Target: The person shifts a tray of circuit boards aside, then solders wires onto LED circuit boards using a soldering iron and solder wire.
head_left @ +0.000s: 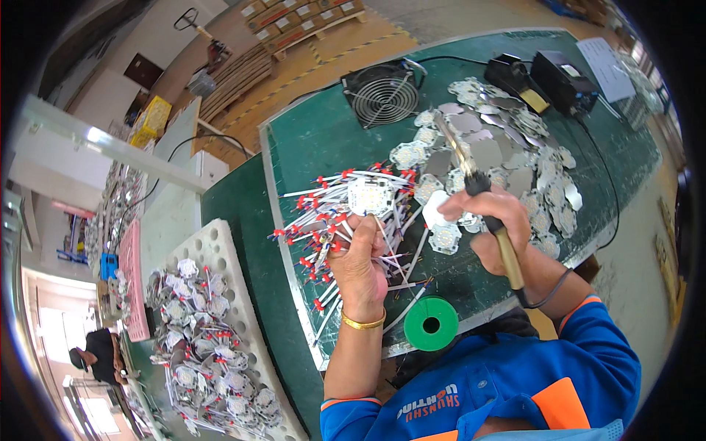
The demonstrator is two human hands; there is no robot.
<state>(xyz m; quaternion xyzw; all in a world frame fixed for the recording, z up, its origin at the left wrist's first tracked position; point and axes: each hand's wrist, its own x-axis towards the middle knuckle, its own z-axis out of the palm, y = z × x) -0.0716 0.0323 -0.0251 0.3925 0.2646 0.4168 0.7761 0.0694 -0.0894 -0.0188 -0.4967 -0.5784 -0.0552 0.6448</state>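
My left hand (359,266) is closed, thumb and fingers pinching a small white LED circuit board (370,195) by its near edge. Beneath and around it spreads a pile of white cable leads (305,220) with red connectors. In my right hand (507,220) is a soldering iron (506,257), gripped by its tan handle, its metal shaft pointing up and away to the left over loose round boards (444,239). A green spool (431,323) lies near the table's front edge, between my forearms.
A black fan with a round grille (384,99) stands at the far edge. Behind many metal discs and boards sit a soldering stand (507,73) and a black box (565,82). At left, a white foam tray (246,309) carries wired boards; a person (99,356) is farther off.
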